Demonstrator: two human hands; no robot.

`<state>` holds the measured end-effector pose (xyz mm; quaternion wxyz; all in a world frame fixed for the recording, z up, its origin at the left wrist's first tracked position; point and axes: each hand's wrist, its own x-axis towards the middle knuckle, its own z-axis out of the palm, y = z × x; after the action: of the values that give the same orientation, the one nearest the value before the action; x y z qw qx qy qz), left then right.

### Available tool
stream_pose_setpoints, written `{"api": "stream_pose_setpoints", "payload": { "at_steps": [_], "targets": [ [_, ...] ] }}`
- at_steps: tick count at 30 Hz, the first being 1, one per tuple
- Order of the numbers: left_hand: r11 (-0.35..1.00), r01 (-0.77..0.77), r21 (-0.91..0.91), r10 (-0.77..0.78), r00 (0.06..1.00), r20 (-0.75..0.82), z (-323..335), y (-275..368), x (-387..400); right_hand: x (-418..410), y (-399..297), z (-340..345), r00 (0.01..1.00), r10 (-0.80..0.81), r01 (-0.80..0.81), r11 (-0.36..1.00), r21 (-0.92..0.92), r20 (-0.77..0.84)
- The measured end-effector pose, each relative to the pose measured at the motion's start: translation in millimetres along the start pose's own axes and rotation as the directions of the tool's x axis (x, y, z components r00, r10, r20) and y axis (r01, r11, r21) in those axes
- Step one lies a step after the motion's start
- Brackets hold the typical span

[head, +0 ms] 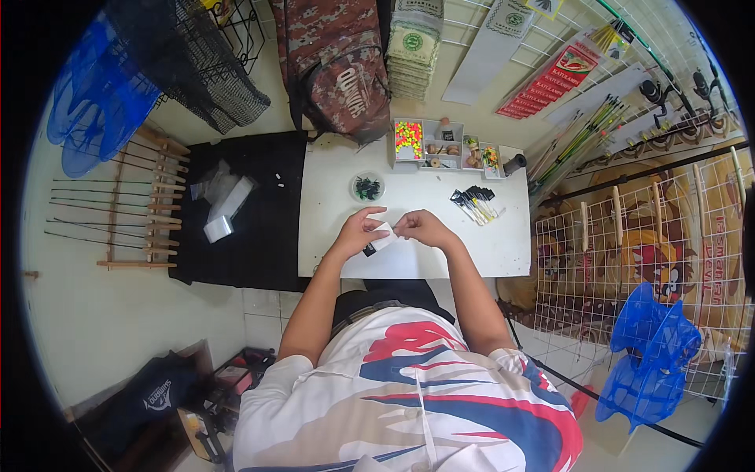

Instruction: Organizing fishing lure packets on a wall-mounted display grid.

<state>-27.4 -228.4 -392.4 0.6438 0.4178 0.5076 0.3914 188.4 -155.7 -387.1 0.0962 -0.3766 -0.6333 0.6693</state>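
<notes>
My left hand (358, 234) grips a small white packet (384, 236) with a black end, tilted above the white tabletop. The thumb lies across its face and the index finger is raised. At the packet's right edge, my right hand (427, 228) has its thumb and fingertips pinched together. A tiny dark spot shows there, too small to identify. Just beyond my hands stands a round clear tub (368, 187) of dark green and black small pieces. To the right lies a fanned pile of small black-and-yellow packets (475, 204).
White compartment boxes (437, 147) with bright floats and spools stand at the table's back, beside a dark cylinder (515, 164). Plastic bags (227, 200) lie on the black-covered table (265, 236) at left. A camouflage backpack (342, 71) hangs behind; rod racks and wire grids flank the sides.
</notes>
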Motion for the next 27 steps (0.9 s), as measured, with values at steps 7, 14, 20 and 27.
{"api": "stream_pose_setpoints", "payload": {
  "at_steps": [7,14,20,27],
  "targets": [
    [1.000,-0.009,-0.030,0.009,1.000,-0.009,10,1,5,-20,-16,-7,0.997,0.037,-0.039,0.999,-0.021,-0.064],
    [0.999,-0.043,-0.025,0.044,0.999,0.033,15,3,7,-24,-12,-10,0.996,0.046,-0.045,0.999,0.020,-0.072],
    [0.993,-0.089,0.073,0.087,0.996,0.037,21,3,11,-29,-13,-8,0.997,0.024,-0.018,0.996,0.093,-0.070],
    [0.960,-0.040,0.278,0.103,0.971,-0.215,16,-11,20,-22,1,-5,0.917,-0.215,0.172,0.973,-0.154,-0.336]
  ]
}}
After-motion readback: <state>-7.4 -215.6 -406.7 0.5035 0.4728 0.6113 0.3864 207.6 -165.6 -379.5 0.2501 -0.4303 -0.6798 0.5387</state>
